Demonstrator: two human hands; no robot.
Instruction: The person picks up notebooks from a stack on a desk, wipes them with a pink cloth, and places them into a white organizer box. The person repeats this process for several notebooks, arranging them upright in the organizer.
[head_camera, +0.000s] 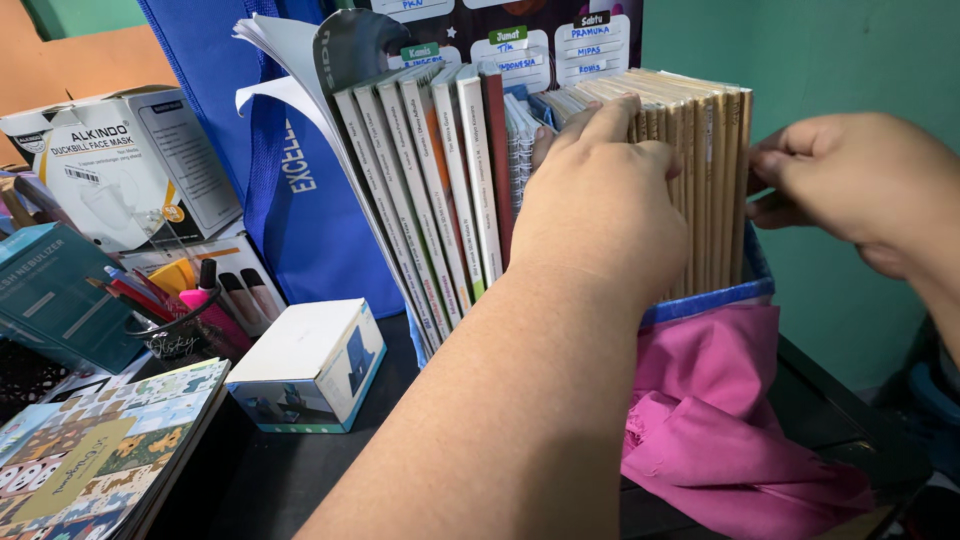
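Observation:
A row of upright books stands in a blue box (715, 297): white-spined books (430, 180) leaning left, then a stack of thin tan notebooks (700, 170) on the right. My left hand (600, 200) rests on top of the tan notebooks, fingers curled over their upper edges near the middle of the row. My right hand (850, 180) is at the right end of the stack, fingertips touching the outermost notebook's edge. Neither hand has lifted a book out.
A pink cloth (730, 420) hangs below the box. A small white carton (310, 365) sits on the dark desk, a patterned notebook (100, 450) at front left, a pen cup (190, 310), a face-mask box (120, 160) and a blue tote bag (300, 200) behind.

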